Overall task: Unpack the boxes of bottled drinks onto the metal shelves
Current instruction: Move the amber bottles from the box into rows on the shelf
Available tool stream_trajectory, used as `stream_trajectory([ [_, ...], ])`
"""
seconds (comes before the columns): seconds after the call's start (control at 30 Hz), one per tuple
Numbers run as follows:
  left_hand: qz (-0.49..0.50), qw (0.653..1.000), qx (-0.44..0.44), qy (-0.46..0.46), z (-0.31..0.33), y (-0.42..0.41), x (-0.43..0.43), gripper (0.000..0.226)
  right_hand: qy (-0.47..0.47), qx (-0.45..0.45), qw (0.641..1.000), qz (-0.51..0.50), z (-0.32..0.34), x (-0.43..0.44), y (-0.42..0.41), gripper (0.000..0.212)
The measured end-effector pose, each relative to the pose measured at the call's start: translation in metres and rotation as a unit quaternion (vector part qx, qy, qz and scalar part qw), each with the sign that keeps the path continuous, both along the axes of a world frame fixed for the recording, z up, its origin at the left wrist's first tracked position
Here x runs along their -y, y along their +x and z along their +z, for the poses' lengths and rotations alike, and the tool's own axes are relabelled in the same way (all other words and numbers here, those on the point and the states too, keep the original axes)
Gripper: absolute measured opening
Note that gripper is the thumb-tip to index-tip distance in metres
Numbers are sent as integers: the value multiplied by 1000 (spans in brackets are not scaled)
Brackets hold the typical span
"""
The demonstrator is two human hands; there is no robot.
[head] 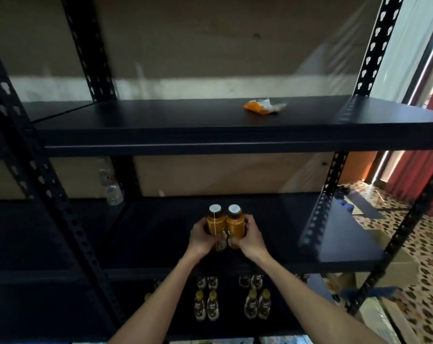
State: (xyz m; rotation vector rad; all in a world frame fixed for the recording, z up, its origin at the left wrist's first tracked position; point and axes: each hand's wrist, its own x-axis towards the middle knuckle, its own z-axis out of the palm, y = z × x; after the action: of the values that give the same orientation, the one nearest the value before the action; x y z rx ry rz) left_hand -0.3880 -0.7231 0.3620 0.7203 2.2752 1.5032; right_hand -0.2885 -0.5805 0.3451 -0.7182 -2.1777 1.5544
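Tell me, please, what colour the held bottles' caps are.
White caps on both bottles, clearest in the head view.

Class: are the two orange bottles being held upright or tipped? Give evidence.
Upright: orange bottles show white caps on top, gripped between left hand and right hand.

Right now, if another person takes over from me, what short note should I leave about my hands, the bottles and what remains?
Left hand and right hand: both grip the orange bottles, a white-capped pair held side by side, upright.
Where: the pair is over the middle shelf. Whether it already stands on it, I cannot tell.
Done: several bottles in small groups stand on the lower shelf.
Top shelf: only an orange-white wrapper.
Left: set this pair down, then probably fetch more from the cardboard box at the right. Its contents are not visible.
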Motion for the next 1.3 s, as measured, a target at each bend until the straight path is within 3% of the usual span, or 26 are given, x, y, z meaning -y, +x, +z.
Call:
stream_trajectory([
  [0.33, -3, 1000, -4, 0, -15, -5, -10, 50, -42, -11, 999, 7, -32, -15, -10, 76],
  [0.5, -34, 999, -24, 29, -5, -11, -6, 78, 4, 24, 998, 55, -8, -23, 3, 87],
  [0.6, -20, 995, -84, 45, 24, -20, -5, 59, 68, -17, 998, 0, 28, -28, 8, 77],
  [0.67, -65, 990, -125, -10, 49, -25, -6, 46, 120, -25, 992, -11, 50, -29, 3, 57],
  [0.77, -120, 968, -191, -110, 70, -31, -13, 32, 187, 37, 981, 23, 69, -27, -12, 36],
  [0.9, -121, 963, -185, -152, 76, -33, -17, 43, 204, 86, 974, 53, 81, -31, -22, 15],
  [1.07, -120, 959, -191, -174, 78, -32, -17, 36, 150, 141, 962, 182, 100, -45, -22, 43],
  [1.17, -119, 959, -187, -175, 79, -32, -16, 38, 184, 144, 959, 160, 99, -43, -25, 48],
  [1.3, -129, 959, -184, -175, 81, -32, -15, 36, 229, 145, 953, 139, 104, -39, -27, 32],
])
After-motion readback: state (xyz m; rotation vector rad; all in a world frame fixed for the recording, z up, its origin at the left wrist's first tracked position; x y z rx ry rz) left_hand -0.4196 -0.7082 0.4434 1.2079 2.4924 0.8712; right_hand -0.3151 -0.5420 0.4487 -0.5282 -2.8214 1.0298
